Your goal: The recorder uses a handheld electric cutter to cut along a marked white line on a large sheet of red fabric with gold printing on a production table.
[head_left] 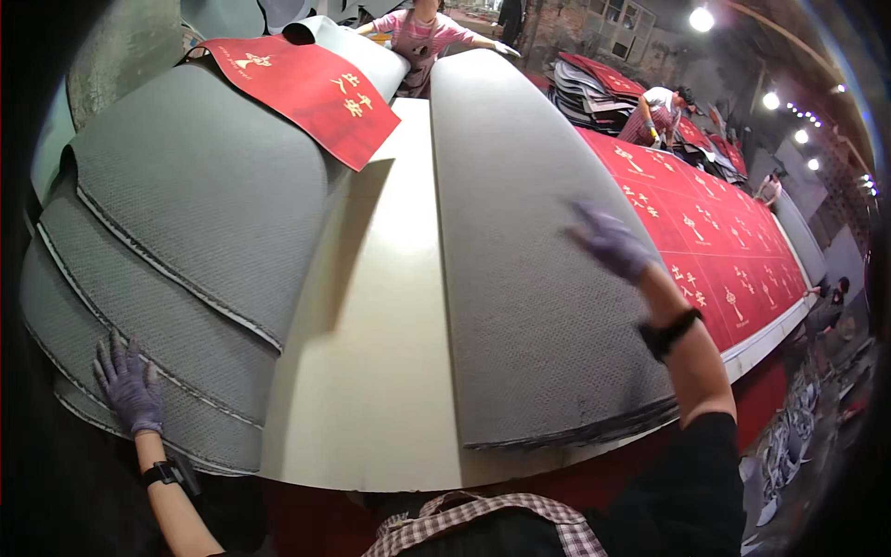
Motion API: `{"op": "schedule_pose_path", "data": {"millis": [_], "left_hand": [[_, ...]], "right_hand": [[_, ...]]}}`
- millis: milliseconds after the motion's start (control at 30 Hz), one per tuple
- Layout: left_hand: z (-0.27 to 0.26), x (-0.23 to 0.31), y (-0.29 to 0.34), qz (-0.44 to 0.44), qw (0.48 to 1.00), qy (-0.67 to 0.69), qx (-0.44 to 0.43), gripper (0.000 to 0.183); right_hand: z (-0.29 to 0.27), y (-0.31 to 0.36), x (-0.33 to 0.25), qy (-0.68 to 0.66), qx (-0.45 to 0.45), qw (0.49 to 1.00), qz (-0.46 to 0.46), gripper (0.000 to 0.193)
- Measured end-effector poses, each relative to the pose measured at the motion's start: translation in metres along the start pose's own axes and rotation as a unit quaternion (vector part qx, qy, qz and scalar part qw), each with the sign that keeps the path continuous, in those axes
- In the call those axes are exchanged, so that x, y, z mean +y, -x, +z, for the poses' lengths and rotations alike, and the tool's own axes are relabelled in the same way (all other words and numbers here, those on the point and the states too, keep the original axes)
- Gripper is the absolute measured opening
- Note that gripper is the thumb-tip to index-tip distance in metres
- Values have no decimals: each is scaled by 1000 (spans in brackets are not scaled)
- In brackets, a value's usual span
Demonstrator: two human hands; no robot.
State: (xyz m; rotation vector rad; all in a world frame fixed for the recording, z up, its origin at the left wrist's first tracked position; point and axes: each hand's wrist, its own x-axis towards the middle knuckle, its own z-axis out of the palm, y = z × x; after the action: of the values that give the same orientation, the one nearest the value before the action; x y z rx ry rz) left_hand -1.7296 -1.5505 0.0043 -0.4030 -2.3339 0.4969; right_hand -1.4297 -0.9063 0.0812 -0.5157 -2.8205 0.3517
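Observation:
My left hand (130, 385), in a grey-purple glove, lies with fingers spread on the overlapping grey textured mats (186, 204) at the left. Their edges show as stepped layers. My right hand (608, 241), gloved alike and blurred by motion, is over the long grey mat stack (538, 278) right of centre. Its fingers look stretched out and hold nothing; whether they touch the surface I cannot tell. Between the two grey piles runs a cream-white table surface (371, 371). A red mat (306, 88) with gold lettering lies face up across the far end of the left pile.
Across the far end of the table stands a person in pink (422, 42), arms spread. On the right, a red printed sheet (705, 232) covers a long table, with other people beside it. Piled mats (594, 93) stand behind; scraps (789, 446) litter the floor at the lower right.

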Motion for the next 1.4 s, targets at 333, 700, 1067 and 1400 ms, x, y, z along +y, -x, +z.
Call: {"op": "schedule_pose_path", "data": {"millis": [333,700,1067,1400], "left_hand": [[-6,9,-4,-36,996,-11,-85,53],[-1,2,-1,27,998,23,49,54],[-14,19,-10,-6,999,31,-36,53],[-27,20,-12,-27,995,-15,-90,51]], "right_hand": [[-8,142,165,-335,-31,750,569,83],[17,83,-90,122,-292,942,115,83],[89,168,33,-262,-39,964,8,79],[91,87,-180,0,-30,997,-64,82]]}}
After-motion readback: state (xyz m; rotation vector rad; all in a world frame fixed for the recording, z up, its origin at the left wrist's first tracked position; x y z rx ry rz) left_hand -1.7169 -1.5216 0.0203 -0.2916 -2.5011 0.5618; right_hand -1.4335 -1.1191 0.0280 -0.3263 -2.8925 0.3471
